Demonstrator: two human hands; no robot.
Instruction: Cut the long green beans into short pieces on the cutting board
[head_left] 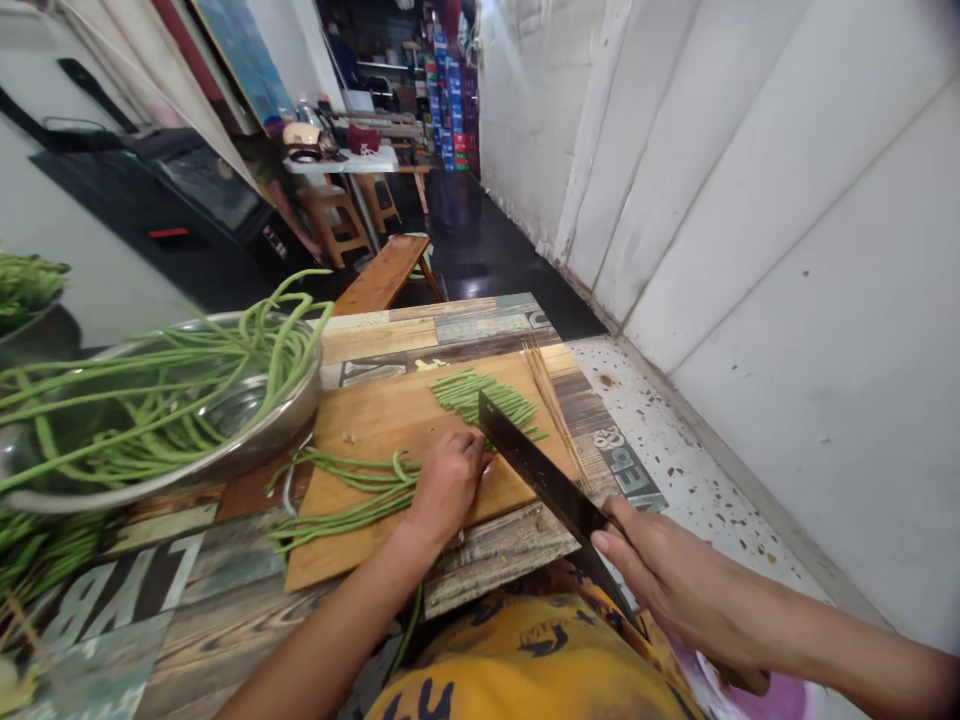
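My left hand (450, 480) is closed around a bunch of long green beans (352, 510) lying on the wooden cutting board (382, 410). My right hand (652, 560) grips a large dark-bladed knife (532, 470). The blade slants up and left across the board's right side, its tip beside a pile of cut bean pieces (491, 395). Between blade and left hand, the bunch's ends are mostly hidden by my fingers. Thin wooden skewers (555, 415) lie along the board's right edge, partly behind the blade.
A metal bowl (311, 385) heaped with long beans stands at the left, some hanging over its rim. More greens (37, 550) lie in front of it. A white wall (810, 250) runs along the right. A wooden bench (386, 275) stands beyond the table.
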